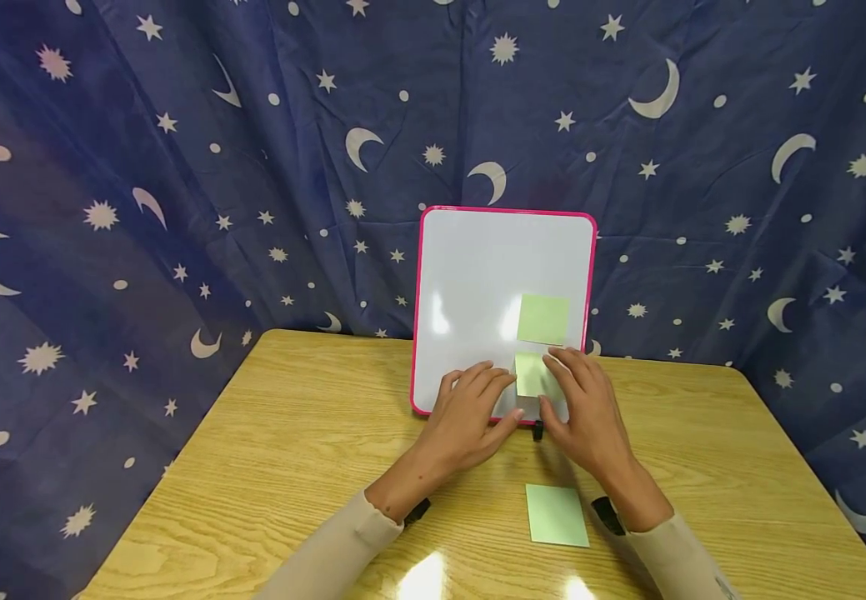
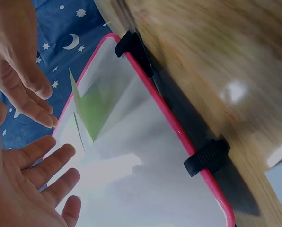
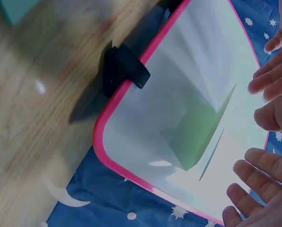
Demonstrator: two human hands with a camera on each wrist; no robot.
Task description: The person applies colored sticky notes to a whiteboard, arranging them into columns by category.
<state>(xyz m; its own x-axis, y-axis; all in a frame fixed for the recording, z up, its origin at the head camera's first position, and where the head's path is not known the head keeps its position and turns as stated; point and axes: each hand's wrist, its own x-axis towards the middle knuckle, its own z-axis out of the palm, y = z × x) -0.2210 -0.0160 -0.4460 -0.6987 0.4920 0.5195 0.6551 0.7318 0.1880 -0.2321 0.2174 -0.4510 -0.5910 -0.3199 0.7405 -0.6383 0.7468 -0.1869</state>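
A whiteboard (image 1: pixel 470 258) with a pink frame stands leaning back on the table. Two pale green sticky notes are on its right half, the upper note (image 1: pixel 543 319) above the lower note (image 1: pixel 530 375). In the right wrist view the lower note (image 3: pixel 198 132) juts out from the board at one edge. My left hand (image 1: pixel 470 410) is just left of that note, fingers spread and loosely bent, holding nothing. On the other side, my right hand (image 1: pixel 590 410) hovers with relaxed fingers, partly covering the note in the head view. Both wrist views show gaps between the fingers and the note.
Another green sticky note (image 1: pixel 557 515) lies on the wooden table (image 1: pixel 312 433) nearer to me. Black feet, one (image 2: pixel 209 157) near a corner, hold the board's lower edge. A blue curtain (image 1: pixel 267 167) with moons and stars hangs behind.
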